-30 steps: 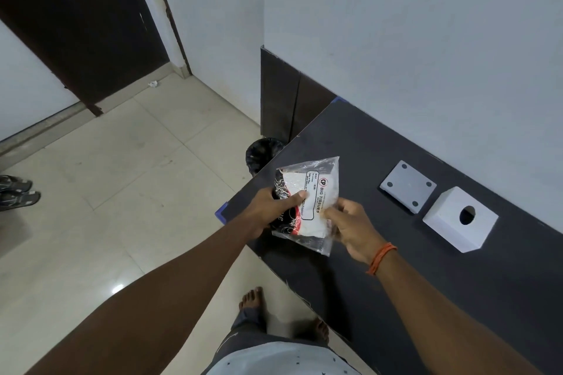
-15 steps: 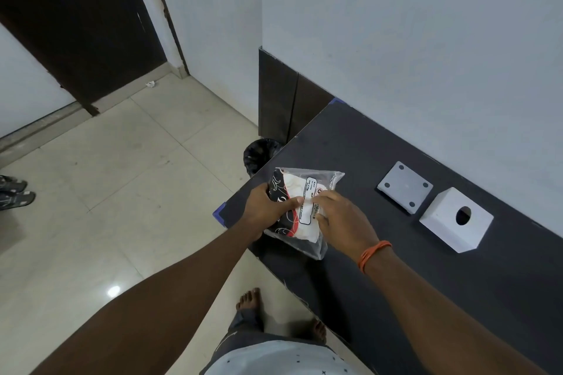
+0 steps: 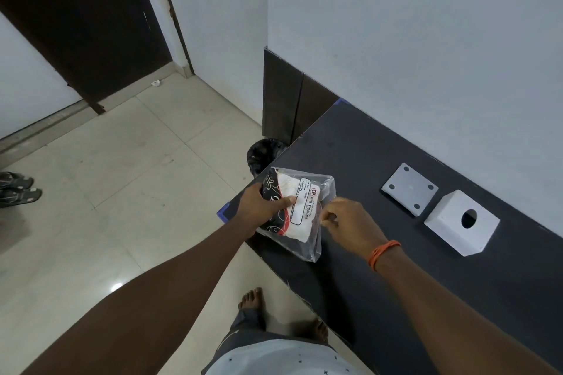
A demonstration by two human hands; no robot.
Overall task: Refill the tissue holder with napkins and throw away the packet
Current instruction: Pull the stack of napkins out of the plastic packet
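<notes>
A clear plastic napkin packet (image 3: 300, 207) with a white, red and black label is held above the near-left corner of the dark table (image 3: 380, 268). My left hand (image 3: 262, 207) grips its left side, thumb on the front. My right hand (image 3: 350, 225) pinches the packet's right edge with fingertips. To the right on the table stands the white tissue holder cover (image 3: 461, 227), a box with a round hole, and beside it lies its flat grey base plate (image 3: 409, 189).
A black-lined bin (image 3: 265, 154) stands on the tiled floor just past the table's left end. A dark door (image 3: 76, 24) is at the far left, and sandals (image 3: 16, 189) lie at the left edge. My bare feet are below the table edge.
My right hand slid from the front of the packet to its right edge, now pinching the plastic there. The packet tilted slightly; my left hand kept its grip.
</notes>
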